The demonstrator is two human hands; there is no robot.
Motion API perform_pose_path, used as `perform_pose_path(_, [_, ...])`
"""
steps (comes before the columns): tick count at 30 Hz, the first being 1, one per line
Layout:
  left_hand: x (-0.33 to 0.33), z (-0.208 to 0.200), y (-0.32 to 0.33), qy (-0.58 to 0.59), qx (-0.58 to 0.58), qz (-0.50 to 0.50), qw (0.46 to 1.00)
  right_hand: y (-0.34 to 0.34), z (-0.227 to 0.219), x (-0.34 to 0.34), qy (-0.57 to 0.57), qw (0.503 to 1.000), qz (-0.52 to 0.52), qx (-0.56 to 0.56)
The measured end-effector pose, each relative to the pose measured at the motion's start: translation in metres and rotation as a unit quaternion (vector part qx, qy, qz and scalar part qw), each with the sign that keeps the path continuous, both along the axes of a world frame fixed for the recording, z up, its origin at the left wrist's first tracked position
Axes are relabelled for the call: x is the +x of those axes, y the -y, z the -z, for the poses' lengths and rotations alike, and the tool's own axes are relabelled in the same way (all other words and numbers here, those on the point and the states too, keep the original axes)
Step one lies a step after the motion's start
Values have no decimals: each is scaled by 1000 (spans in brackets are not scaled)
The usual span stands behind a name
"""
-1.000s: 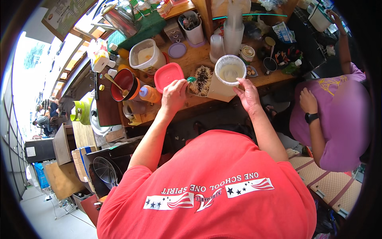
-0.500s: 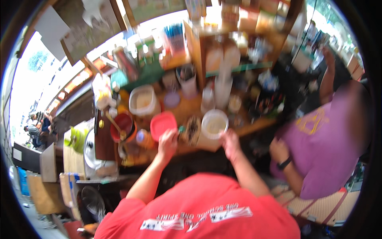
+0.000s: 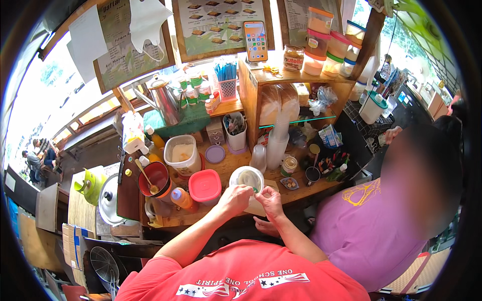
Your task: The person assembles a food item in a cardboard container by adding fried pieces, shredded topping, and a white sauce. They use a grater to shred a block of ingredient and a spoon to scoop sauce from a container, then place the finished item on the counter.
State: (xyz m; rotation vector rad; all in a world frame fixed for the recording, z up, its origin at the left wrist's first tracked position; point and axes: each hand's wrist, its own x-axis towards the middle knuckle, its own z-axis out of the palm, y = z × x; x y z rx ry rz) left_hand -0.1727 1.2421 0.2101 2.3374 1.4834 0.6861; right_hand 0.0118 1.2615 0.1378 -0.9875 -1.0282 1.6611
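Note:
My left hand [image 3: 235, 201] and my right hand [image 3: 270, 204] are close together at the near edge of a wooden counter. Fingers on both are pinched around something small, with a bit of green showing between them; I cannot make out what it is. Just beyond stands a round white tub [image 3: 234, 177], uncovered, with pale contents partly hidden by my fingers. A container with a red lid [image 3: 205, 185] sits beside the tub, left of my left hand. Brown paper [image 3: 271, 185] lies partly under the tub and behind my right hand.
A person in a purple shirt [image 3: 371, 226] stands close on my right, one hand [image 3: 266, 227] near my right forearm. Left are an orange-capped bottle [image 3: 182, 198], a red bowl [image 3: 153, 178] with a ladle and a square tub [image 3: 182, 154]. Stacked clear cups [image 3: 277, 145] stand beyond.
My hands have come together, the right leaving the round tub's rim. That tub now sits closer to the red-lidded container. The person in purple has moved nearer to me.

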Motion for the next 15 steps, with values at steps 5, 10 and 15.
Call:
perform_pose_path(5, [-15,-21,-5,79,102,-99,987,-13,-19,-16,-76,990,-4,123])
perform_pose_path(10, [-28,-27,-14,51,190,-86,977,-17,-31,-25,-98,987,11,125])
perform_pose_path(15, [-29,-28,-17,-43,59,-54,996,-20,-29,-31,-138,981,8,134])
